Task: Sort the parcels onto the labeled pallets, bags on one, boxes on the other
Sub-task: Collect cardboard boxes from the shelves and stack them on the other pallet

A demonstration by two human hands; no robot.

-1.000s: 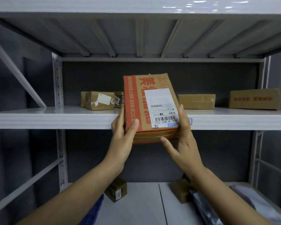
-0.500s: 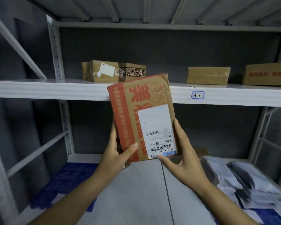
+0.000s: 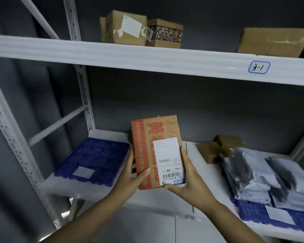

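A person holds an orange-printed cardboard box (image 3: pixel 156 151) upright at centre frame, above the lower shelf (image 3: pixel 165 199). The left hand (image 3: pixel 130 176) grips its left edge, thumb across the front, and the right hand (image 3: pixel 189 181) cups its lower right corner. Grey mailer bags (image 3: pixel 253 172) crowd the right pallet (image 3: pixel 249 212) at lower right. The left pallet (image 3: pixel 95 158), blue, at centre left, carries only a white label (image 3: pixel 83 172). The box likely belongs there: best swung left with both hands on it, then laid flat and square, leaving that label readable.
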